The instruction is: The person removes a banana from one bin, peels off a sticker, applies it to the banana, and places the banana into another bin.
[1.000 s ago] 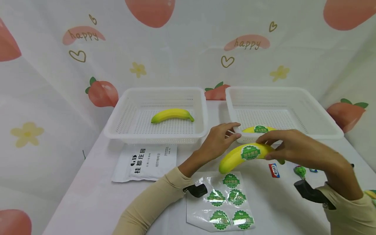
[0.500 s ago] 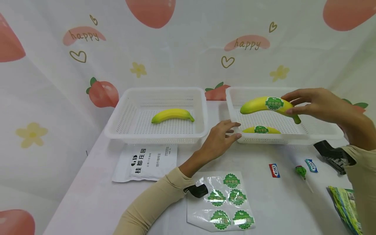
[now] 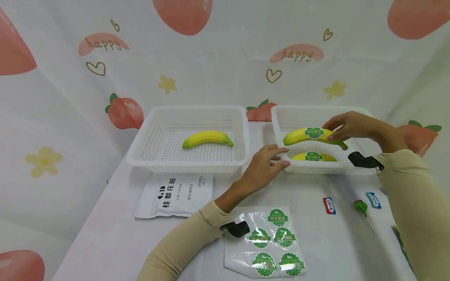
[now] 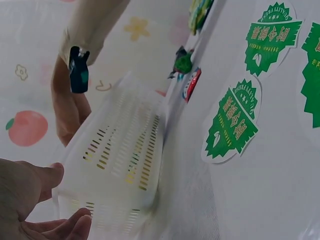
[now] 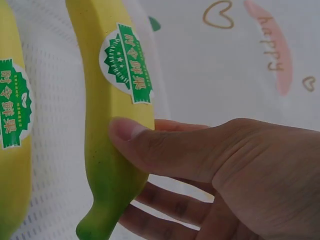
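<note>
Two hands work at the right basket: the right hand pinches a stickered banana just above a second banana inside it, while the left hand, fingers relaxed, touches its near corner.

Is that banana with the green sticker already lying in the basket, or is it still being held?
Held. The right hand grips the banana above the right basket, over another stickered banana lying inside.

Yellow banana with a green tip and a green-and-white sticker, upper right of the head view. White perforated baskets. Green seal stickers on a clear sheet, lower centre. White backdrop printed with pink strawberries, yellow flowers, brown hearts.
</note>
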Available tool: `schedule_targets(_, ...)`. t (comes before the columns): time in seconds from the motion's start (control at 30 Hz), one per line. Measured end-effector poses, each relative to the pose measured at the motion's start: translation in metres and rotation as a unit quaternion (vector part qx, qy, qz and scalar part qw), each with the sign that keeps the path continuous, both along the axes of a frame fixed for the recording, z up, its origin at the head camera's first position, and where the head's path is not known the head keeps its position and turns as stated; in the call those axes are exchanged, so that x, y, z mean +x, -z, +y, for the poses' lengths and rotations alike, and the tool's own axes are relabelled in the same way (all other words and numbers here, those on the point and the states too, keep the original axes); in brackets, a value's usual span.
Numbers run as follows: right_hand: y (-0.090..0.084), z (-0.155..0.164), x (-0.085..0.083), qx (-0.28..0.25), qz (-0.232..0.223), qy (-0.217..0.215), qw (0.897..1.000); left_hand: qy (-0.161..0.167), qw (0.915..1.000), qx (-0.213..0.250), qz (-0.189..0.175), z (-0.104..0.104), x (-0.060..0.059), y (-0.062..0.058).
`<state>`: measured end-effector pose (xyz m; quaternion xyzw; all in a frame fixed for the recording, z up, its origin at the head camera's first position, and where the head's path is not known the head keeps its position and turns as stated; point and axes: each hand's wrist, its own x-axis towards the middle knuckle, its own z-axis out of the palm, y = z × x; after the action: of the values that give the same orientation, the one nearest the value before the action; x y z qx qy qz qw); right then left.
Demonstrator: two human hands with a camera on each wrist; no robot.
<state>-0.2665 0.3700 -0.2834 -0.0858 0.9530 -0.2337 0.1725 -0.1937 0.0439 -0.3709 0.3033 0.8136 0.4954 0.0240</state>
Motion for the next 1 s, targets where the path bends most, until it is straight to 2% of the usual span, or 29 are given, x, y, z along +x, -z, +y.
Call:
schedule_targets(0.3,0.016,-0.002,-0.014,-0.004,-0.106,0.023,0.994,-0.004,1.0,-0.005,-0.001,0.0,0.001,0.0)
schedule_targets(0.5,0.022,-0.003,-0.014,0.002,-0.132,0.009,0.991,-0.004,1.0,-0.009,-0.001,0.0,0.001,-0.001)
schedule_targets(0.8,0.026,-0.005,-0.012,-0.009,-0.186,0.012,0.982,-0.003,0.9999,-0.013,-0.002,-0.001,0.003,-0.001)
schedule_targets(0.9,0.026,-0.004,-0.012,-0.01,-0.188,0.007,0.982,-0.004,0.9999,-0.013,-0.004,-0.001,0.004,-0.002)
schedule_targets(1.0,0.025,-0.004,-0.01,0.0,-0.165,-0.008,0.986,-0.004,0.9999,-0.012,-0.002,-0.002,0.004,-0.002)
